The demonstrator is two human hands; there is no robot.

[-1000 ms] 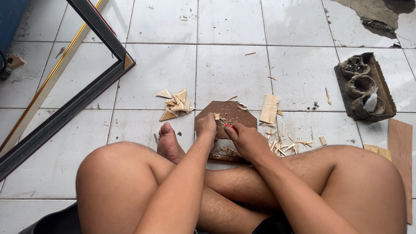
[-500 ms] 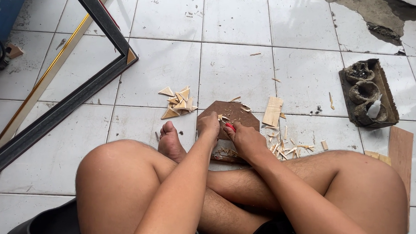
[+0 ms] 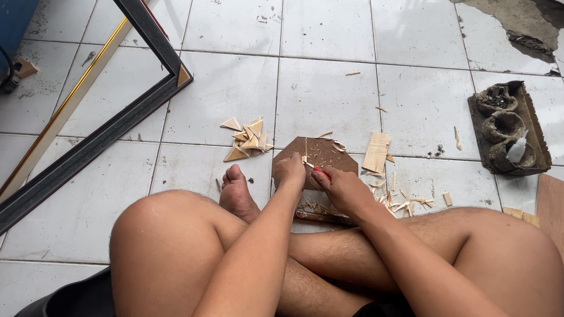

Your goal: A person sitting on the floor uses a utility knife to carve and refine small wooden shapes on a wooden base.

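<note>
Setting: a person sits cross-legged on a white tiled floor (image 3: 330, 94), seen from above, both forearms reaching toward the middle of the frame.
Work surface: a dark brown hexagonal wooden board (image 3: 322, 152) lies flat on the tiles at centre, just beyond the bare foot (image 3: 236, 191).
Left hand: the left hand (image 3: 290, 171) rests on the near edge of the board, fingers curled down as if pinning a small pale wood piece; the piece itself is too hidden to make out.
Right hand: the right hand (image 3: 339, 186) is clenched around a small red-handled cutting tool (image 3: 320, 171), its tip meeting the left hand's fingertips over the board.
Step in hand: by the look of it, trimming a small wood piece against the board.
Next move calls for: a short, controlled stroke, with the left fingers kept clear of the edge.
Cut pieces: a heap of pale triangular wood offcuts (image 3: 247, 140) sits left of the board.
Stock: a pale flat wooden strip (image 3: 377, 152) lies just right of the board, slivers scattered near it.
Upper left: a black and gold picture frame (image 3: 93, 131) lies on the floor.
Right edge: a dark tray of clutter (image 3: 509, 128).
</note>
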